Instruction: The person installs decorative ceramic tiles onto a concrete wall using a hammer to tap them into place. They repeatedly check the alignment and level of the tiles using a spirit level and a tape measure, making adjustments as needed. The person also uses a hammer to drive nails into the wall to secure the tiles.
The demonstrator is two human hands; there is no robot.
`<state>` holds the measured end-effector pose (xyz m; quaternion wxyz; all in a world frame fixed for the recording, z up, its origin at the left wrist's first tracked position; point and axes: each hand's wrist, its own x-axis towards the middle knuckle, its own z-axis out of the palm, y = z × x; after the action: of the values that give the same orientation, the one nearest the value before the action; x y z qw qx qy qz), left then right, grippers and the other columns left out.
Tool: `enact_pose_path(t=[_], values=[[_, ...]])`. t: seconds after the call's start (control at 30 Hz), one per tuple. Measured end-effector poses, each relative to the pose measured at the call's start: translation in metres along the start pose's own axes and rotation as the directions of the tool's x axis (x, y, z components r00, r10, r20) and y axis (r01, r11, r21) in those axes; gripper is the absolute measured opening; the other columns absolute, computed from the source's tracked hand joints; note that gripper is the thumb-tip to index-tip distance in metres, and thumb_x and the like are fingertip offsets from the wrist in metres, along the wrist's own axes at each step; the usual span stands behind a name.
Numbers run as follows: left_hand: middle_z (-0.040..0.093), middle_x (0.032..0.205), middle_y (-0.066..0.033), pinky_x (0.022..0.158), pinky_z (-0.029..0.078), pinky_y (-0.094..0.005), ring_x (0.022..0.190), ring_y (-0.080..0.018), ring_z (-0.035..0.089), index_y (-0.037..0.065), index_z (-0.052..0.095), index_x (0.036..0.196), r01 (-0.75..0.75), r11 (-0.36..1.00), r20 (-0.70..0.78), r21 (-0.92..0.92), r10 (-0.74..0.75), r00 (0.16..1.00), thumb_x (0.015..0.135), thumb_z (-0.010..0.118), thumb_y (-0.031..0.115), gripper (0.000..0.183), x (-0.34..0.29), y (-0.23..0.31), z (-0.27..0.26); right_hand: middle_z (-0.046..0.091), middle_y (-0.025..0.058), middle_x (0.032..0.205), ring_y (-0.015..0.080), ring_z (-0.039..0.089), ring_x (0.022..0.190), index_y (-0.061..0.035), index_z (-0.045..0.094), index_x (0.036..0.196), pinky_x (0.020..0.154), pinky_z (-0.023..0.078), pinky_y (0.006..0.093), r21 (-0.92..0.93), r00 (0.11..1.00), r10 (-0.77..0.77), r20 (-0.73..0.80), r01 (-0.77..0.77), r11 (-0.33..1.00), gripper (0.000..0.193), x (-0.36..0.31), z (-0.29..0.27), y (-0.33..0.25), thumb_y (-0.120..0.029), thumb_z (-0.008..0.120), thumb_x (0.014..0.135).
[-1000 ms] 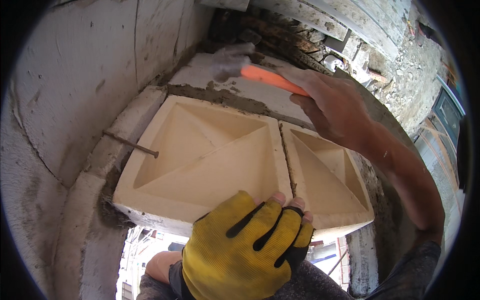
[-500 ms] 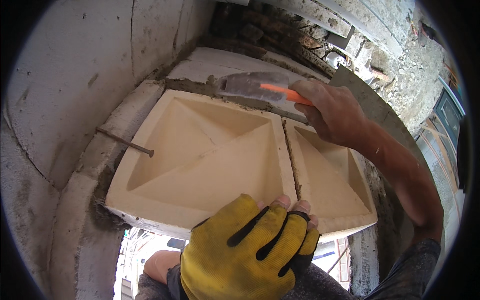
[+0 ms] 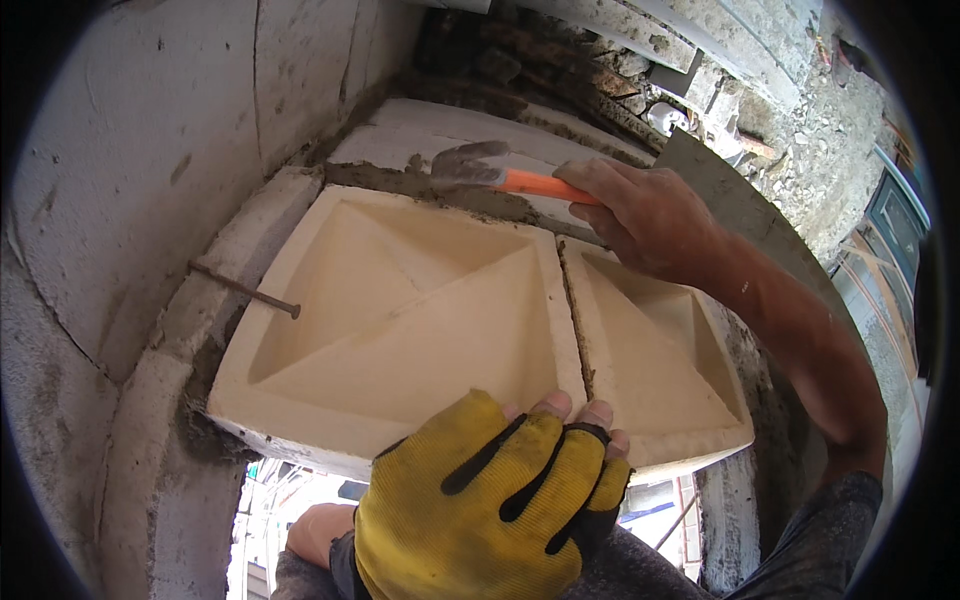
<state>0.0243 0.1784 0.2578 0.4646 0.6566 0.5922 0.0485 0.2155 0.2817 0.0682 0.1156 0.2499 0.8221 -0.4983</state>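
Two cream-coloured moulded blocks sit side by side in a wall opening, the larger block [image 3: 430, 300] at left and the narrower block [image 3: 650, 350] at right. Each has a recess with slanted faces, and a thin mortar seam runs between them. My left hand [image 3: 490, 490], in a yellow glove with bare fingertips, lies over their near rims at this seam, fingers stretched and close together. My right hand [image 3: 640, 210], bare, grips the orange handle of a hammer [image 3: 540, 184]. Its grey, blurred head is above the mortar along the larger block's far edge.
A long rusty nail [image 3: 245, 288] juts from the left masonry over the larger block's rim. A pale wall [image 3: 150, 180] rises at left. Rubble and timber [image 3: 610, 90] lie beyond the blocks. Below their near edge, the bright opening [image 3: 290, 500] shows my legs.
The hammer has swung slightly, its head now less smeared and the handle more level. My right hand has shifted a little left. The left hand keeps its place on the rims.
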Motion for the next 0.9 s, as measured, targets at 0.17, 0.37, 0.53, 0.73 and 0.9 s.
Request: enact_pose_path(t=[0.17, 0.37, 0.53, 0.73, 0.9], values=[[0.073, 0.101, 0.0090, 0.077, 0.049, -0.0316, 0.095, -0.0097, 0.066, 0.025, 0.070, 0.099, 0.007, 1.000, -0.054, 0.005, -0.007, 0.999, 0.073, 0.062, 0.027, 0.027, -0.001, 0.002, 0.005, 0.066, 0.0162, 0.104, 0.0369, 0.067, 0.084, -0.0106, 0.053, 0.125, 0.069, 0.053, 0.0450, 0.038, 0.979, -0.074, -0.191, 0.083, 0.996, 0.032, -0.005, 0.003, 0.000, -0.015, 0.058, 0.094], [0.072, 0.103, 0.0102, 0.079, 0.049, -0.0317, 0.095, -0.0094, 0.067, 0.026, 0.070, 0.101, -0.028, 0.997, -0.054, 0.077, 0.032, 0.998, 0.075, 0.062, 0.030, 0.027, -0.006, -0.001, 0.008, 0.066, 0.0148, 0.105, 0.0353, 0.067, 0.084, -0.0108, 0.054, 0.124, 0.069, 0.053, 0.0441, -0.027, 0.998, -0.034, -0.056, 0.033, 0.999, 0.029, -0.001, 0.003, -0.004, -0.018, 0.057, 0.095], [0.072, 0.103, 0.0113, 0.082, 0.048, -0.0315, 0.095, -0.0083, 0.067, 0.027, 0.070, 0.101, 0.046, 0.999, 0.023, 0.015, -0.047, 0.999, 0.077, 0.061, 0.030, 0.026, -0.001, 0.005, -0.001, 0.067, 0.0130, 0.108, 0.0350, 0.067, 0.086, -0.0112, 0.055, 0.124, 0.071, 0.055, 0.0431, -0.025, 0.997, -0.048, -0.067, 0.046, 0.999, 0.029, 0.000, 0.001, -0.002, -0.020, 0.056, 0.096], [0.072, 0.103, 0.0113, 0.081, 0.049, -0.0308, 0.096, -0.0081, 0.067, 0.027, 0.069, 0.101, 0.026, 0.999, 0.008, 0.044, -0.027, 1.000, 0.078, 0.061, 0.030, 0.025, -0.004, 0.003, 0.003, 0.067, 0.0112, 0.107, 0.0339, 0.068, 0.088, -0.0129, 0.055, 0.124, 0.072, 0.055, 0.0430, -0.035, 0.976, -0.090, -0.198, 0.085, 0.996, 0.029, -0.001, 0.004, -0.002, -0.018, 0.056, 0.095], [0.073, 0.103, 0.0100, 0.079, 0.049, -0.0305, 0.094, -0.0086, 0.068, 0.027, 0.069, 0.100, 0.028, 0.998, -0.009, 0.050, -0.027, 1.000, 0.079, 0.061, 0.028, 0.023, -0.004, 0.003, 0.004, 0.066, 0.0160, 0.111, 0.0348, 0.067, 0.091, -0.0075, 0.054, 0.124, 0.072, 0.055, 0.0433, -0.114, 0.999, 0.013, 0.041, -0.009, 0.993, 0.035, 0.005, -0.004, -0.011, -0.009, 0.061, 0.090]])
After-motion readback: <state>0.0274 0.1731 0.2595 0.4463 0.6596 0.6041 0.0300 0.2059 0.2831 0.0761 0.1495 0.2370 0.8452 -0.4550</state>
